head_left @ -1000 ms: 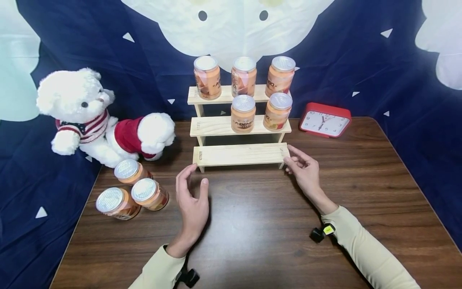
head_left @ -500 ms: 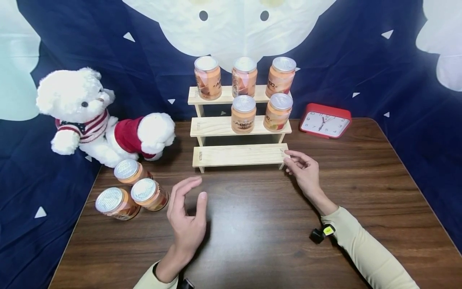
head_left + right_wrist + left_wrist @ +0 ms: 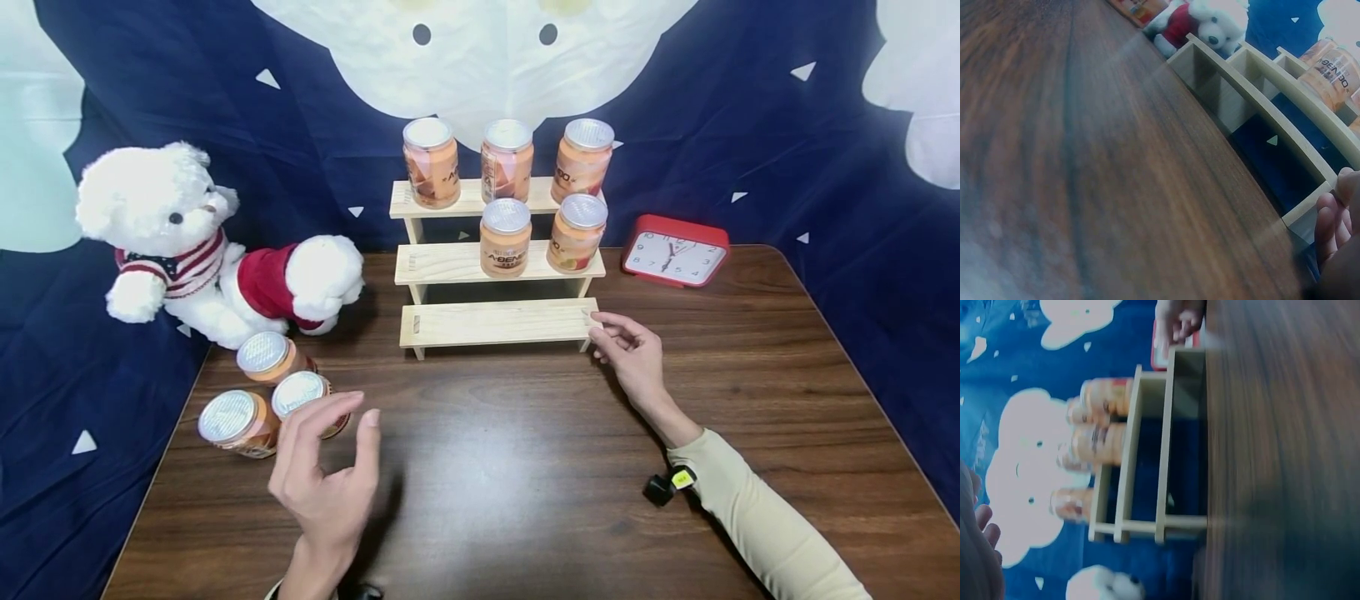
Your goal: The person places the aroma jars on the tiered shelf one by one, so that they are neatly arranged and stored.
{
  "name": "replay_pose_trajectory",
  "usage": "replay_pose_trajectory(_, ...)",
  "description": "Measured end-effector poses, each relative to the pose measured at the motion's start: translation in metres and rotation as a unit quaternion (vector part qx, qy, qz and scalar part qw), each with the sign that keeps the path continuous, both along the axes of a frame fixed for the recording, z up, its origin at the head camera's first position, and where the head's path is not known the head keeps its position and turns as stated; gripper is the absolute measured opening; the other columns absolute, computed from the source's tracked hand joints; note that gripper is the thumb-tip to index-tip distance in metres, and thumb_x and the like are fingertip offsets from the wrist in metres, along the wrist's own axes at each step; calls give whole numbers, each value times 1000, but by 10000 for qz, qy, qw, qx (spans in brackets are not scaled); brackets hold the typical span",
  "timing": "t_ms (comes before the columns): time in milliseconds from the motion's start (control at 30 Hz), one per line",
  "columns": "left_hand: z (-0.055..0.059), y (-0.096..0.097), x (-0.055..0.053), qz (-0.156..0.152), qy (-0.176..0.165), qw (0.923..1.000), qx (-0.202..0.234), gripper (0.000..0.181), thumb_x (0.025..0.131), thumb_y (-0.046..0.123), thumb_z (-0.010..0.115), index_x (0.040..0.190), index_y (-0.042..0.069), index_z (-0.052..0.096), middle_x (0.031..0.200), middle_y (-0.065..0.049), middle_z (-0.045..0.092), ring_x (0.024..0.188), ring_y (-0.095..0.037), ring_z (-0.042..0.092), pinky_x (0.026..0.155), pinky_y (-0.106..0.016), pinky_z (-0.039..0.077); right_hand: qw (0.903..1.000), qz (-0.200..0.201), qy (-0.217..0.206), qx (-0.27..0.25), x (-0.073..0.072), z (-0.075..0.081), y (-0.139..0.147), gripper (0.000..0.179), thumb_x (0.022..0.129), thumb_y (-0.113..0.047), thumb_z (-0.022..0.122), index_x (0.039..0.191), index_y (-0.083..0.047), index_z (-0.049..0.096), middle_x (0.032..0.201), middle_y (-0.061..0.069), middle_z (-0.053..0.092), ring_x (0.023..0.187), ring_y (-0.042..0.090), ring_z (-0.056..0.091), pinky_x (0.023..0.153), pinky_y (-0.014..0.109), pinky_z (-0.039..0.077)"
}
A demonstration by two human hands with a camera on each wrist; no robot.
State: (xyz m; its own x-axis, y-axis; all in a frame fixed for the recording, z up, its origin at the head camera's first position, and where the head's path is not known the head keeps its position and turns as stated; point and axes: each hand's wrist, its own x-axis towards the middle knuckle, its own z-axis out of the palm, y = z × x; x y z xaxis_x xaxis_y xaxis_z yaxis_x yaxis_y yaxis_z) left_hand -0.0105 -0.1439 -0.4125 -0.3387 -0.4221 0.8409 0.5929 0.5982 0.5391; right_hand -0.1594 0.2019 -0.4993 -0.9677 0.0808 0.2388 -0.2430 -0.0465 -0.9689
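Observation:
My left hand (image 3: pixel 326 479) is held over the table with thumb and fingers apart, holding nothing. Its fingers overlap the nearest of three lidded jars (image 3: pixel 232 417) of orange contents at the table's left. My right hand (image 3: pixel 633 354) pinches the right end of the lowest step of a three-step wooden display rack (image 3: pixel 495 323); in the right wrist view its fingertips (image 3: pixel 1329 203) are curled at the board's corner. Three more jars (image 3: pixel 431 162) stand on the top step, and two jars (image 3: pixel 506 237) on the middle step, toward the right. The lowest step bears no jars.
A white teddy bear (image 3: pixel 161 200) in a striped top and red shorts lies behind the left jars. Right of the rack stands a red alarm clock (image 3: pixel 677 250). A dark blue patterned cloth (image 3: pixel 720 100) hangs behind the brown wooden table (image 3: pixel 525 500).
My left hand has moved from the rack's left front corner back and leftward to the loose jars. My right index finger has slid slightly down the rack's end. The jars have stayed put.

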Motion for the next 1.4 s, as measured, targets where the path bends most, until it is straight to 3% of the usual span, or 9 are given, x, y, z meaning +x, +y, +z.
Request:
replay_pose_trajectory(167, 4, -18, -2, 630, -66, 9977, 241, 23, 89, 12, 88, 94, -9, 81, 90, -26, 77, 92, -18, 70, 94, -21, 52, 10000, 3, -22, -14, 0, 0, 0, 30, 99, 13, 74, 127, 20, 69, 79, -5, 76, 61, 4, 67, 57, 17, 57)
replay_pose_trajectory(367, 7, -47, -1, 1313, -472, 9897, 334, 25, 85, 10, 87, 99, -10, 81, 97, -29, 76, 105, -2, 66, 94, -17, 45, 10000, 37, -50, 36, -1, 0, -1, 30, 100, 10, 75, 129, 18, 70, 79, -4, 76, 61, 4, 68, 58, 17, 57)
replay_pose_trajectory(600, 5, -76, 0, 1874, -1085, 9751, 475, 37, 82, 12, 88, 114, -5, 81, 110, -17, 81, 112, -4, 66, 100, -18, 46, 10000, 36, -52, 73, -1, 1, -1, 30, 100, 9, 76, 129, 17, 72, 78, -3, 76, 60, 4, 67, 57, 17, 57)
replay_pose_trajectory(833, 2, -93, 4, 2043, -1561, 9649, 542, 43, 82, 7, 85, 123, -5, 79, 119, 2, 78, 116, 5, 58, 98, -17, 41, 9999, 35, -54, 89, -2, -1, -1, 30, 101, 9, 75, 129, 17, 71, 79, -6, 76, 61, 4, 67, 58, 17, 57)
replay_pose_trajectory(1033, -17, -113, 5, 2100, -1905, 9577, 489, 45, 85, 5, 86, 130, 0, 79, 126, 4, 76, 125, -8, 63, 102, -18, 41, 10000, -8, -36, 76, -3, -2, 0, 29, 100, 9, 76, 128, 16, 72, 79, -2, 76, 60, 5, 68, 58, 17, 57)
replay_pose_trajectory(1267, -36, -131, 6, 1983, -2407, 9485, 563, 52, 84, 5, 89, 135, 4, 78, 123, 29, 62, 116, 9, 54, 100, -15, 40, 10000, 18, -51, 69, -1, 0, 1, 29, 100, 9, 76, 128, 17, 72, 79, -3, 76, 61, 5, 68, 58, 17, 56)
replay_pose_trajectory(1400, -40, -133, 9, 1881, -2822, 9369, 845, 55, 85, 2, 88, 139, 5, 76, 120, 31, 57, 114, 10, 55, 98, -11, 42, 9999, 3, -76, 106, 0, 0, 2, 29, 100, 8, 76, 129, 16, 72, 79, -5, 76, 61, 5, 67, 58, 17, 56)
